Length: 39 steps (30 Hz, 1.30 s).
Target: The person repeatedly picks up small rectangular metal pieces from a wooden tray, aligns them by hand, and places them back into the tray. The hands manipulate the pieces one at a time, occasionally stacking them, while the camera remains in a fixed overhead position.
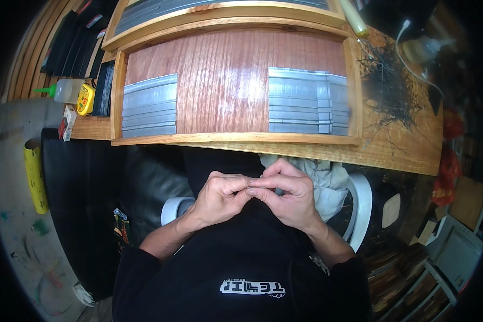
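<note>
My left hand and my right hand meet in front of my chest, just short of the workbench edge. Both are closed, thumbs and fingertips pinched together at one spot. Whatever lies between them is too small or hidden to make out. Beyond them a shallow wooden tray rests on the bench. Inside it, flat grey strips are stacked in rows at the left end. More grey strips fill the right end, a few of them lying crosswise. Bare reddish wood shows between the two groups.
Behind stands another wooden tray with grey strips. Dark thin scraps are heaped on the bench's right. At left are a yellow tape measure, a green-tipped bottle and a yellow roll. White cloth hangs by a white chair arm.
</note>
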Motion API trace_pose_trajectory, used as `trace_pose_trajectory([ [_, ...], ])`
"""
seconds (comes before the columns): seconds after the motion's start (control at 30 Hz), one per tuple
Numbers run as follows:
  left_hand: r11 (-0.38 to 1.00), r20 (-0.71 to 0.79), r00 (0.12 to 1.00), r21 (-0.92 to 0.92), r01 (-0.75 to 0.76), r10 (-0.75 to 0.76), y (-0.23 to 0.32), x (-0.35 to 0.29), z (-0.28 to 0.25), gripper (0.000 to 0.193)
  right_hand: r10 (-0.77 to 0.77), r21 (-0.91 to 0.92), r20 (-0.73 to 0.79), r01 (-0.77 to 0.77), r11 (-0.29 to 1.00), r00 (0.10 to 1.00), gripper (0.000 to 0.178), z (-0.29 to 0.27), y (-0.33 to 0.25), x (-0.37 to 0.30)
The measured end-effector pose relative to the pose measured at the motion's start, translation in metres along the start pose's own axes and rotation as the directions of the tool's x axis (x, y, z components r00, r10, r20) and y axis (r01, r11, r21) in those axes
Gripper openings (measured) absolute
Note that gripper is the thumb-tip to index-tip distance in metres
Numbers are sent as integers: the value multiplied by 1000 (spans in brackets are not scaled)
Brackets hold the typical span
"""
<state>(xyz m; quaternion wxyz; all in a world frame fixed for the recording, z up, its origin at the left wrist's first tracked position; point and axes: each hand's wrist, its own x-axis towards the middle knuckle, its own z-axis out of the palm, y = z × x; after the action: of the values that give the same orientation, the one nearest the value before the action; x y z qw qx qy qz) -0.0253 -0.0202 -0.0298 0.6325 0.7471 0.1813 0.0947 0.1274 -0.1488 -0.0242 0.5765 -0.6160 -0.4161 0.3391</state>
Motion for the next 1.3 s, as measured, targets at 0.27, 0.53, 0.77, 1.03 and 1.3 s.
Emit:
trace_pose_trajectory([
  [0.27,1000,9,1000,-22,-11,11,1,0,2,15,31,-15,8,-31,999,999,18,-1,-1,-3],
  [0.53,999,7,1000,-51,-15,15,2,1,3,13,5,12,-1,-5,1000,1000,18,0,0,-3],
  [0.77,996,10,997,-63,-70,71,-3,1,6,13,-189,-145,-39,182,973,981,17,4,1,-6],
  [1.03,991,-6,996,-97,-93,93,10,8,8,17,-149,-1,-287,155,988,946,25,3,2,-13],
  [1.3,993,-31,996,-82,-82,80,0,2,7,19,-39,-86,22,41,995,999,25,-16,-4,-9],
])
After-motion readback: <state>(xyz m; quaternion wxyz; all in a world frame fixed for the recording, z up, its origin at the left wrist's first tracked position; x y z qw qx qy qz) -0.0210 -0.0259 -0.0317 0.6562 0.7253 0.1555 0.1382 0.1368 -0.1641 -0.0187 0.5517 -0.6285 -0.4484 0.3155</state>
